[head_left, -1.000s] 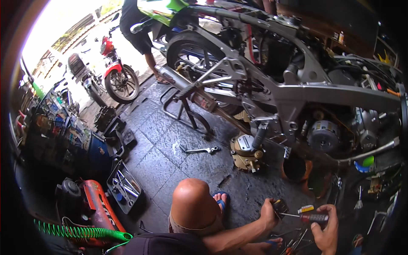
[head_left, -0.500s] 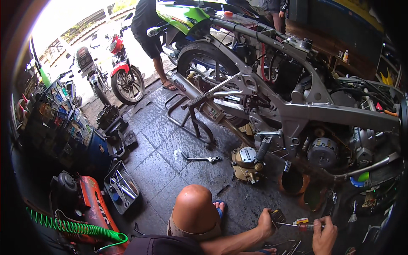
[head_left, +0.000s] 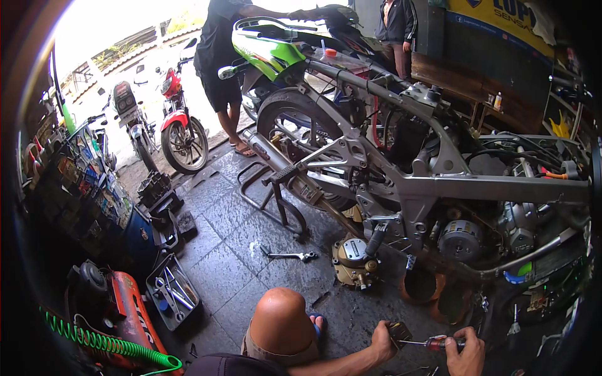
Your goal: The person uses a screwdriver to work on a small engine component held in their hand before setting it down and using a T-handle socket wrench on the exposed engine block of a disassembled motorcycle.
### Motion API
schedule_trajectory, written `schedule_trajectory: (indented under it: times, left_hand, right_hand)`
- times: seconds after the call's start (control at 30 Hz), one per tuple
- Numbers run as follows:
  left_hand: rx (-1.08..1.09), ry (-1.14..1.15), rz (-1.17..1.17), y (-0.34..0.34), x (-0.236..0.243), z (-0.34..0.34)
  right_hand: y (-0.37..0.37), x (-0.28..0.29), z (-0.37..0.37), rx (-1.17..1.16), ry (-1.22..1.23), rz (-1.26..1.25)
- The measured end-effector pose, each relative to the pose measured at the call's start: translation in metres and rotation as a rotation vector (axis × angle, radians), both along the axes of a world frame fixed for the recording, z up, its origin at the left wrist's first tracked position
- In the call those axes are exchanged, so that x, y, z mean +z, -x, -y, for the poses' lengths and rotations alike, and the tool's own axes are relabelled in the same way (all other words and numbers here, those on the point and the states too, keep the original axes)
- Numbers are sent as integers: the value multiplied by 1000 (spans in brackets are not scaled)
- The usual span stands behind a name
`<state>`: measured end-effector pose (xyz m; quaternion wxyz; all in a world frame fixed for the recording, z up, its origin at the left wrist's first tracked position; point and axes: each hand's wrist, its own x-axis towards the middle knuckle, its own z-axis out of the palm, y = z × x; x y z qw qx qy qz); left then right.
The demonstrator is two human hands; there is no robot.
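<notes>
Holding a small dark part (head_left: 399,334) over the floor (head_left: 232,269), left hand (head_left: 380,342) clamped on it; right hand (head_left: 465,355) wrapped round the screwdriver (head_left: 437,343), pointed at it. Contact unclear. Probably best kept square, steady push, left hand off the slip line.

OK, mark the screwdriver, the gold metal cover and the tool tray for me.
Screwdriver (head_left: 436,343), head view: red part of the handle.
Gold metal cover (head_left: 352,269), head view: gold body below its silver disc.
Tool tray (head_left: 187,318), head view: lower rim.
</notes>
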<state>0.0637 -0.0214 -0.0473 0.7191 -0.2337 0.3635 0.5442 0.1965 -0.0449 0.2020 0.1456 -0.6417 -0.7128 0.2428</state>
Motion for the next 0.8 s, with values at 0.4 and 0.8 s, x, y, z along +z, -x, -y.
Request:
schedule_trajectory:
  times: [0.4,0.8]
  left_hand:
    - [2,-65,27,-7,-32,-6]
    - [18,-72,74,-6,7,-21]
  right_hand:
    - [0,5,3,9,-11,29]
    - [-3,27,-5,135,-266,-9]
